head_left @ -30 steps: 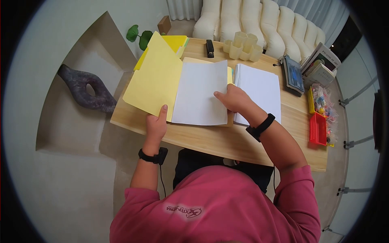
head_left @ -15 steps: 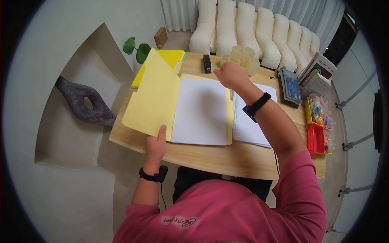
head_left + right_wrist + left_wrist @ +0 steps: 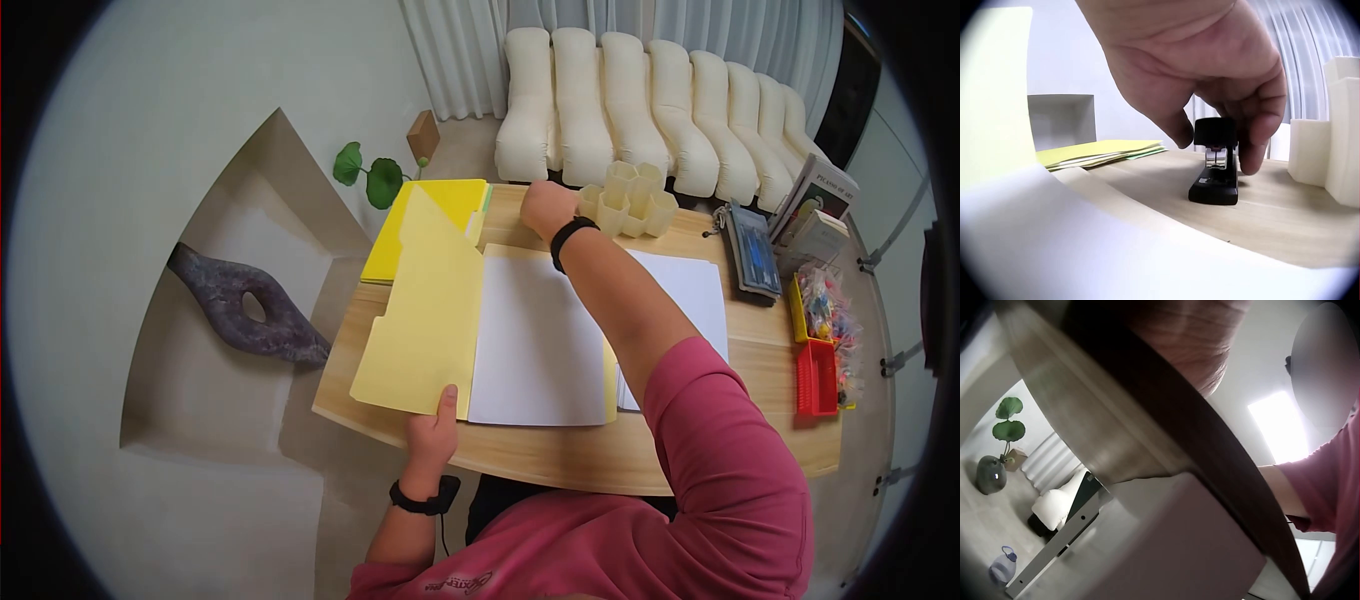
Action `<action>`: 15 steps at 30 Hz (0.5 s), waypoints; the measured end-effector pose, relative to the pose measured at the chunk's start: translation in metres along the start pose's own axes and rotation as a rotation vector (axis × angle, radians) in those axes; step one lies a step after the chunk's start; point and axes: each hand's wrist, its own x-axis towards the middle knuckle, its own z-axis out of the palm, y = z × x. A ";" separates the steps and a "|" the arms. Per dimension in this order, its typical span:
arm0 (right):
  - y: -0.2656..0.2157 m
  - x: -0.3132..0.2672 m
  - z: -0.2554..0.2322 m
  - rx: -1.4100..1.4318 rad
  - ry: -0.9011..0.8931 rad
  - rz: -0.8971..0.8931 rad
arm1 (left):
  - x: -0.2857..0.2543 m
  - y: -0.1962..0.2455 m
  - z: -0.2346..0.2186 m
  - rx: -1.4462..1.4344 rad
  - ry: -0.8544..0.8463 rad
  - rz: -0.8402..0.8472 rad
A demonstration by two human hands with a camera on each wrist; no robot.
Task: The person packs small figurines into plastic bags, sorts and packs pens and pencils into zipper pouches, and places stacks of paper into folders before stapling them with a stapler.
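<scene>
At the far edge of the table, the right hand is nearly closed, thumb and fingers curled about opposite sides of the upright black stapler, between the stacked yellow folders and the pale hexagonal cups. At the near edge, left of centre, the left hand pinches the raised cover of the open folder, thumb uppermost; white paper lies inside.
</scene>
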 end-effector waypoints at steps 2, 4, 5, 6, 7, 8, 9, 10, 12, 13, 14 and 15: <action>-0.003 0.002 0.000 0.021 0.037 0.016 | 0.000 0.001 -0.001 0.014 -0.015 -0.004; -0.003 0.004 -0.003 0.080 0.007 0.078 | 0.001 0.004 0.000 0.004 -0.010 0.033; -0.003 0.005 -0.004 0.079 0.009 0.080 | 0.004 0.006 0.002 0.002 -0.012 0.034; -0.003 0.006 -0.005 0.130 0.027 0.026 | 0.005 0.007 0.004 -0.005 0.023 0.077; -0.003 0.006 -0.007 0.180 0.045 -0.028 | 0.006 0.007 0.005 -0.012 0.058 0.118; -0.004 0.005 -0.008 0.177 0.044 -0.025 | 0.006 0.006 0.005 -0.015 0.056 0.117; -0.006 0.005 -0.010 0.276 0.073 -0.019 | 0.005 0.004 0.003 -0.003 0.041 0.119; -0.011 0.005 -0.013 0.377 0.104 -0.015 | 0.006 0.004 0.003 0.008 0.027 0.124; -0.023 0.002 -0.018 0.493 0.106 0.037 | 0.006 0.004 0.004 0.001 0.031 0.134; -0.028 0.001 -0.018 0.611 0.107 0.087 | 0.006 0.004 0.004 -0.003 0.037 0.143; -0.028 0.009 -0.009 0.611 0.108 0.087 | 0.006 0.004 0.004 -0.004 0.037 0.144; -0.031 0.019 0.000 0.685 0.013 0.123 | 0.006 0.003 0.004 -0.005 0.044 0.147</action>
